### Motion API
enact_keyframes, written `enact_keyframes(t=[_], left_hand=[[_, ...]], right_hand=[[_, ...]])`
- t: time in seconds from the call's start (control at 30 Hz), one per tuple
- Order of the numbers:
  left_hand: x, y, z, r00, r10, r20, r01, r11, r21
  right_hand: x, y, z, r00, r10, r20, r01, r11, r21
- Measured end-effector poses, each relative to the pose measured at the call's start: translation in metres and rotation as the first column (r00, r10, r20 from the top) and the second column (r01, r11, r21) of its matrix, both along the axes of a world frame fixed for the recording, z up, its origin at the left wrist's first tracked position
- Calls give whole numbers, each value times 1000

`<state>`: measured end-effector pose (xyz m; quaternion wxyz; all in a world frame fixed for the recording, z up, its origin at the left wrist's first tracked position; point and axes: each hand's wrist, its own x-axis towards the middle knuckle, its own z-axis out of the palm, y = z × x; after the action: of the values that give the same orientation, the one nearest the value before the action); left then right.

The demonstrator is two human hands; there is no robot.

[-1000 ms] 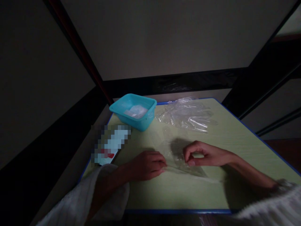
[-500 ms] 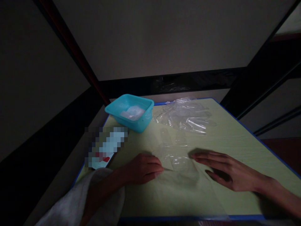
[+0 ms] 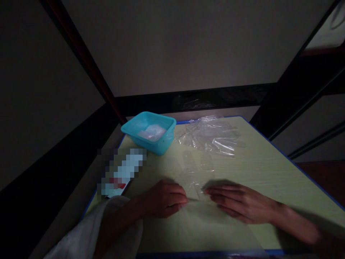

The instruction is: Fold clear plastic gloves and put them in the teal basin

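A clear disposable plastic glove (image 3: 192, 176) lies flat on the table, its fingers pointing away from me. My left hand (image 3: 168, 199) is closed at the glove's left side, with the thumb and fingers pinching a fold of the thin film. On the other side, my right hand (image 3: 239, 203) lies stretched out with its fingers flat and their tips touching the glove. The film's near part reaches towards the table's front edge and is hard to see. Several more clear gloves (image 3: 211, 136) lie in a crinkled pile farther back.
A turquoise plastic basket (image 3: 161, 144) with whitish plastic film (image 3: 153, 132) inside stands at the back left. In front of it lies a blurred-out pale flat item (image 3: 125, 172). The table (image 3: 264, 162) has a blue edge and backs onto a grey panel (image 3: 175, 46).
My right hand has slid left across the glove, its fingers now lower and flatter. My left hand keeps its pinch in about the same spot. The view has tilted slightly.
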<state>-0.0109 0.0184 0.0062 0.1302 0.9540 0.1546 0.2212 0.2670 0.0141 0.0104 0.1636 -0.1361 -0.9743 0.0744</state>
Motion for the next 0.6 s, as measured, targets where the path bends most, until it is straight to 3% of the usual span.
enact_keyframes(t=[0.2,0.47,0.6], left_hand=[[0,-1,-1,1000,-7,19,7,1000,1],[0,-1,2,1000,-5,9,5,1000,-14],[1,-1,1,999,-18,36,19,1000,-19]], right_hand=[[-10,0,7,1000,14,11,-10,962,-273],[-4,1,4,998,6,60,24,874,-486],[-4,1,5,1000,4,17,6,851,-525]])
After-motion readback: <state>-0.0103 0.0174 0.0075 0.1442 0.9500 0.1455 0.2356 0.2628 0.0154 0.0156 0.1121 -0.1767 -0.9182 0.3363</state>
